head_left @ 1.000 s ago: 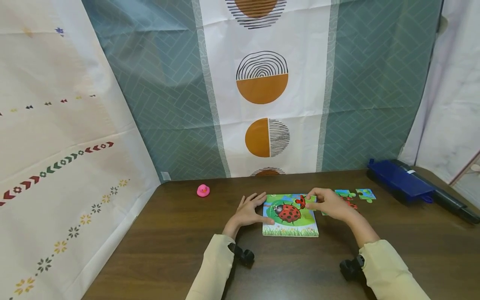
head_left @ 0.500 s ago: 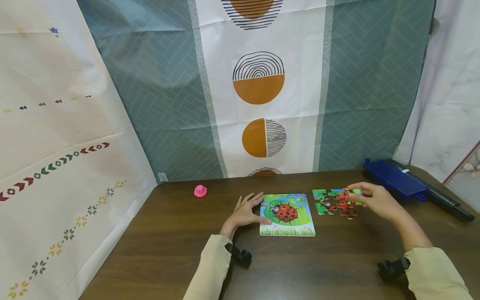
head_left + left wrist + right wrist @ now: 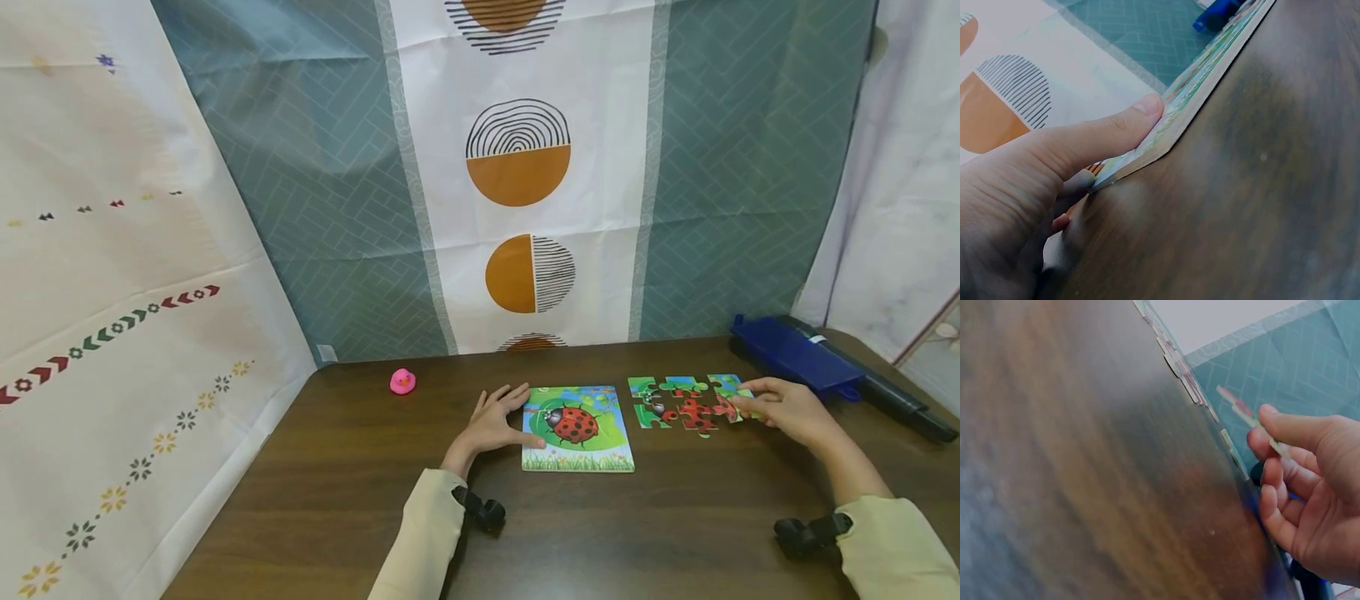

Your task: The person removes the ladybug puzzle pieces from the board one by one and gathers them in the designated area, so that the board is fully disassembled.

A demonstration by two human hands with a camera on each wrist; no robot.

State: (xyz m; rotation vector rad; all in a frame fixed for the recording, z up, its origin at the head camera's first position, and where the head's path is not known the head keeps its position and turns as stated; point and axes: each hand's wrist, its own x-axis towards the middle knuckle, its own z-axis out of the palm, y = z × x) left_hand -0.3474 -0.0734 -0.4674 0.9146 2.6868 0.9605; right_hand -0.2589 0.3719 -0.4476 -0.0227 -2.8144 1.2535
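Observation:
A square ladybug picture board (image 3: pixel 573 460) lies flat on the table. My left hand (image 3: pixel 491 425) rests at its left side, fingers spread along the edge; in the left wrist view the thumb (image 3: pixel 1138 115) presses on top near a corner. To its right lie several loose jigsaw pieces (image 3: pixel 681 385) in red, green and blue, set close together. My right hand (image 3: pixel 795 411) pinches one more jigsaw piece (image 3: pixel 1244 414), red and green, between thumb and fingertips. In the right wrist view this piece is tilted and raised over the table, beyond the row of others.
A pink rubber duck (image 3: pixel 402 382) sits at the back left of the brown table (image 3: pixel 337 500). At the back right lies a dark blue object (image 3: pixel 787 357) beside a long black one (image 3: pixel 903 408). Patterned curtains (image 3: pixel 352 208) hang right behind the table.
My right hand has moved right from over the ladybug board to the loose jigsaw pieces, carrying a red and green piece. My left hand has stayed on the board.

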